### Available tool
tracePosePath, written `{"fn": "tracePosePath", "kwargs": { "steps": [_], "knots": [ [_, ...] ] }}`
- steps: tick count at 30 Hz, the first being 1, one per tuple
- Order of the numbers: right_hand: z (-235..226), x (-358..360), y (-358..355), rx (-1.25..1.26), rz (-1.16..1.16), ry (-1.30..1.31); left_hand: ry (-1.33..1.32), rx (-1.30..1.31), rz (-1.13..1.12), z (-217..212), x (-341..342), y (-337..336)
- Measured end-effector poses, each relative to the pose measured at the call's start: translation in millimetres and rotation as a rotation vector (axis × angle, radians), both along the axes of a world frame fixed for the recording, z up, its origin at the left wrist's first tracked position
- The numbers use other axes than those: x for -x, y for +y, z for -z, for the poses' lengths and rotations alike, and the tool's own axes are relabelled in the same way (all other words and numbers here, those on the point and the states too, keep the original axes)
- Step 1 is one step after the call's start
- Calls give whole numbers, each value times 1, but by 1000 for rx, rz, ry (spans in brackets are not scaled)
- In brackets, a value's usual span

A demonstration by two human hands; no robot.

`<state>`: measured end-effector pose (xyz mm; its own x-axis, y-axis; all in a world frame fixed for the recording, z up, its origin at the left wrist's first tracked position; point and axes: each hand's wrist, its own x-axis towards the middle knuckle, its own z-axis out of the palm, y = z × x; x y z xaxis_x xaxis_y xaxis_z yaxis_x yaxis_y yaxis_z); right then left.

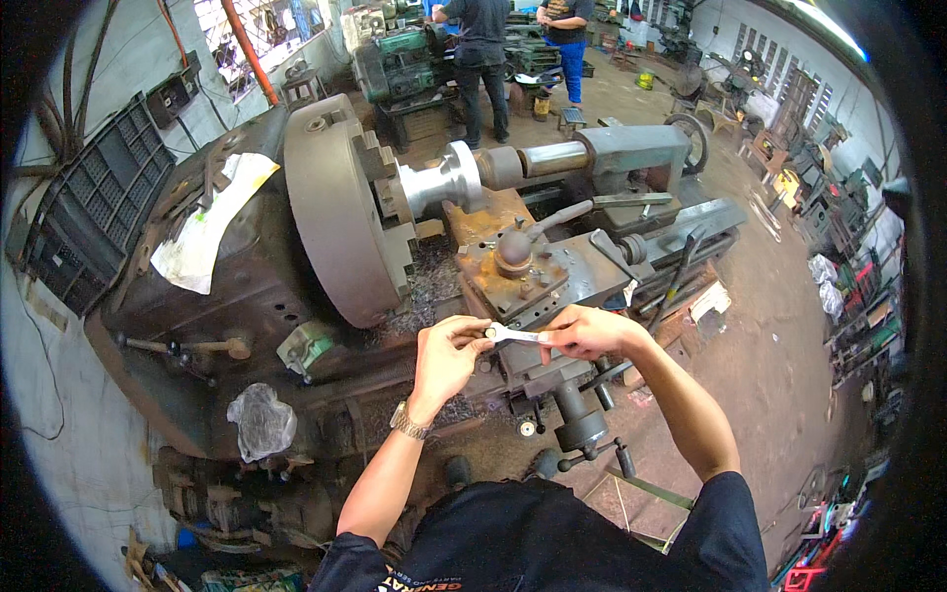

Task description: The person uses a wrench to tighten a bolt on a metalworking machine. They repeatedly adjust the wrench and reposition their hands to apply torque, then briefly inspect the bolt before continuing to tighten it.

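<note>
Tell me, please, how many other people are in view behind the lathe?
2: one person in black by the green machine, another in blue trousers just right; more may be hidden.

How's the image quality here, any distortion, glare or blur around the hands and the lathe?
Head view: strong fisheye bending, black corners; straight lathe bed curves toward the rim. Left hand and right hand, holding a small metal wrench, look sharp. Bright highlights on the shiny workpiece; window top left washed out.
</note>
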<state>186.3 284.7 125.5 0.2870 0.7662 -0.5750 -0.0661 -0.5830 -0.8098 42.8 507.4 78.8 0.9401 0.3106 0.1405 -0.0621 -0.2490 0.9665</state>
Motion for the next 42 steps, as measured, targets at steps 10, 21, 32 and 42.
{"fn": "tracePosePath", "kwargs": {
  "steps": [10, 21, 32, 42],
  "knots": [
    [30, 30, -4, -104, 120, -509, -22, 7, 34, 6, -7, 5],
    [39, 108, 13, 63, 487, -727, -61, -93, 263, 3, -20, 29],
    [20, 156, 38, -155, 962, 18, -105, -100, 655, 4, -62, 60],
    [27, 158, 42, -80, 953, -4, -8, 25, 898, 0, -85, 70]
  ]
}}
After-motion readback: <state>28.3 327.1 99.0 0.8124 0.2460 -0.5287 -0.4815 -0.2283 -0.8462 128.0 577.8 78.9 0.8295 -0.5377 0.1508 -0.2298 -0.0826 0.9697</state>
